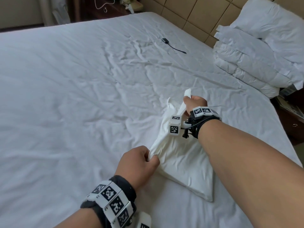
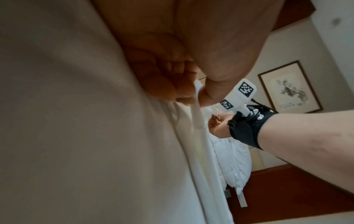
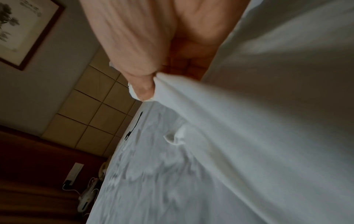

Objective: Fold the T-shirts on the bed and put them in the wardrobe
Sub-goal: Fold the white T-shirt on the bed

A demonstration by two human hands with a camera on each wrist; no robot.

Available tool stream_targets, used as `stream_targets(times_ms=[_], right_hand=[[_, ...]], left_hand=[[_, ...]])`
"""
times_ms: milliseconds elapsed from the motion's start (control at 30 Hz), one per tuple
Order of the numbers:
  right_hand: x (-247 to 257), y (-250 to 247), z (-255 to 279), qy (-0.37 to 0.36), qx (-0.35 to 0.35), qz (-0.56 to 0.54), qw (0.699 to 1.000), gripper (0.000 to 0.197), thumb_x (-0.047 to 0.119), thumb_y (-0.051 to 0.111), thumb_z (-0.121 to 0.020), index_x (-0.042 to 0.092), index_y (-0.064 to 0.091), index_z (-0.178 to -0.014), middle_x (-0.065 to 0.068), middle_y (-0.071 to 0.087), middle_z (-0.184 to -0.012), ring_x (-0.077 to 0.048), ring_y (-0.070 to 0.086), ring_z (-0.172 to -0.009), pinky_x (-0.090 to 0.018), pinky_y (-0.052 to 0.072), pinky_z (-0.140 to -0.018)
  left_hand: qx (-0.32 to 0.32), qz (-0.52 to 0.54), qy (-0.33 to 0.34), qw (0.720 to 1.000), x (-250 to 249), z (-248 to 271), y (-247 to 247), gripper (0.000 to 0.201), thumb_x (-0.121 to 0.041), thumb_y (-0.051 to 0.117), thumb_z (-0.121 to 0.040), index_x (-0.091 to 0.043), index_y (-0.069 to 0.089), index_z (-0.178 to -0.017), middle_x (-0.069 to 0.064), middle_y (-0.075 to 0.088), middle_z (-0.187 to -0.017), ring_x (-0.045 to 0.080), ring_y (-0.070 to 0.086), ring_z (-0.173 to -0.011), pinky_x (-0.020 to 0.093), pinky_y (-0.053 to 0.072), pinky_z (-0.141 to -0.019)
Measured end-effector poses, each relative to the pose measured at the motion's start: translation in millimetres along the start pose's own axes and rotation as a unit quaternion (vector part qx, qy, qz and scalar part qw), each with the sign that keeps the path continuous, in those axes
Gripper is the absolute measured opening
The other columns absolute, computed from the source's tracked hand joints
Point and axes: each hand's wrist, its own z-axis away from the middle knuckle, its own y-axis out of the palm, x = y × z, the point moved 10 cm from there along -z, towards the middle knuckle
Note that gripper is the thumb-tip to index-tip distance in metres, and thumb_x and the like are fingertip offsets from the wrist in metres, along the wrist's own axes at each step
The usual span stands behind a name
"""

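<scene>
A cream-white T-shirt (image 1: 182,163) lies bunched on the white bed sheet (image 1: 74,96), near the bed's right front. My left hand (image 1: 152,156) pinches the shirt's near left edge between thumb and curled fingers. My right hand (image 1: 189,100) grips another edge farther away and holds it raised, so the cloth hangs stretched between the two hands. The left wrist view shows my left hand (image 2: 193,97) pinching a fold of the shirt (image 2: 191,136), with my right hand (image 2: 218,125) behind. In the right wrist view my right hand (image 3: 151,89) clamps gathered shirt cloth (image 3: 229,121).
A black adapter with a short cable (image 1: 172,45) lies on the sheet toward the headboard (image 1: 189,12). A folded duvet and pillows (image 1: 255,60) are stacked at the right head of the bed. A dark nightstand with a phone (image 1: 131,4) stands beyond the far corner.
</scene>
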Motion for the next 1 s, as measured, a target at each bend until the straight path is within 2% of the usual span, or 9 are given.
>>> stream_targets(times_ms=[100, 200, 333, 433, 533, 733, 800, 900, 1000], right_hand=[[-13, 25, 7, 0.034, 0.059, -0.062, 0.996, 0.02, 0.028, 0.065, -0.084, 0.021, 0.07, -0.103, -0.003, 0.075, -0.078, -0.025, 0.072, -0.08, -0.038, 0.059, -0.079], [-26, 47, 23, 0.047, 0.124, -0.078, 0.988, 0.068, 0.017, 0.067, -0.077, 0.015, 0.053, -0.144, -0.009, 0.077, -0.098, -0.032, 0.07, -0.109, -0.046, 0.055, -0.099], [-18, 35, 39, 0.003, 0.101, -0.095, 0.99, 0.046, 0.017, 0.068, -0.09, 0.016, 0.062, -0.137, 0.005, 0.072, -0.11, -0.01, 0.068, -0.084, -0.022, 0.056, -0.073], [-18, 18, 60, 0.002, 0.079, -0.12, 0.99, 0.026, 0.015, 0.072, -0.089, 0.017, 0.071, -0.115, 0.01, 0.07, -0.092, -0.004, 0.064, -0.074, -0.013, 0.05, -0.057], [-43, -5, 84, 0.022, 0.059, -0.096, 0.993, 0.015, 0.02, 0.071, -0.085, 0.025, 0.072, -0.099, 0.01, 0.071, -0.096, -0.014, 0.068, -0.096, -0.024, 0.051, -0.077], [-144, -72, 138, 0.098, -0.023, -0.006, 0.995, 0.062, 0.038, 0.069, -0.073, 0.025, 0.061, -0.133, -0.003, 0.061, -0.135, -0.023, 0.061, -0.118, -0.034, 0.049, -0.097], [-165, -84, 158, 0.121, -0.03, -0.018, 0.992, 0.064, 0.039, 0.07, -0.066, 0.022, 0.062, -0.127, -0.003, 0.066, -0.128, -0.023, 0.064, -0.112, -0.038, 0.054, -0.096], [-175, -98, 180, 0.137, -0.035, 0.017, 0.99, 0.045, 0.031, 0.071, -0.072, 0.019, 0.062, -0.114, -0.002, 0.069, -0.1, -0.025, 0.063, -0.09, -0.032, 0.053, -0.081], [-181, -96, 194, 0.149, -0.01, 0.021, 0.989, 0.077, 0.047, 0.067, -0.067, 0.026, 0.049, -0.139, -0.004, 0.065, -0.121, -0.024, 0.063, -0.103, -0.034, 0.052, -0.088]], left_hand=[[-0.011, 0.008, -0.029, 0.999, 9, -4, 0, 0.032, -0.038, 0.063, -0.081, -0.01, 0.051, -0.071, -0.001, 0.055, -0.063, 0.015, 0.052, -0.062, 0.032, 0.044, -0.059], [-0.018, 0.009, -0.039, 0.999, 9, -3, 1, 0.031, -0.043, 0.066, -0.081, -0.016, 0.05, -0.079, -0.003, 0.056, -0.069, 0.014, 0.054, -0.066, 0.03, 0.042, -0.059], [-0.032, 0.022, -0.043, 0.998, 9, -1, -1, 0.038, -0.057, 0.065, -0.085, -0.025, 0.051, -0.099, -0.008, 0.061, -0.081, 0.011, 0.06, -0.079, 0.028, 0.042, -0.066], [-0.008, -0.069, -0.032, 0.997, 11, -8, 9, 0.037, -0.06, 0.059, -0.088, -0.025, 0.052, -0.097, -0.007, 0.06, -0.086, 0.016, 0.059, -0.082, 0.03, 0.039, -0.067], [-0.002, -0.116, -0.04, 0.992, 9, -11, 13, 0.037, -0.051, 0.062, -0.085, -0.017, 0.049, -0.075, -0.002, 0.056, -0.075, 0.016, 0.053, -0.067, 0.03, 0.034, -0.054], [-0.024, -0.136, -0.049, 0.989, 6, -8, 12, 0.039, -0.046, 0.064, -0.082, -0.016, 0.044, -0.067, 0.001, 0.052, -0.072, 0.017, 0.046, -0.056, 0.029, 0.029, -0.048], [-0.027, -0.127, -0.059, 0.99, 8, -4, 14, 0.037, -0.047, 0.065, -0.083, -0.016, 0.047, -0.073, 0.002, 0.052, -0.086, 0.016, 0.047, -0.059, 0.028, 0.031, -0.051], [-0.014, -0.117, -0.083, 0.99, 13, 2, 20, 0.035, -0.046, 0.065, -0.085, -0.015, 0.056, -0.098, 0.004, 0.047, -0.11, 0.022, 0.053, -0.077, 0.029, 0.04, -0.069], [-0.022, -0.113, -0.07, 0.991, 7, 2, 17, 0.029, -0.039, 0.063, -0.088, -0.012, 0.053, -0.091, 0.009, 0.052, -0.107, 0.024, 0.051, -0.075, 0.031, 0.039, -0.068]])
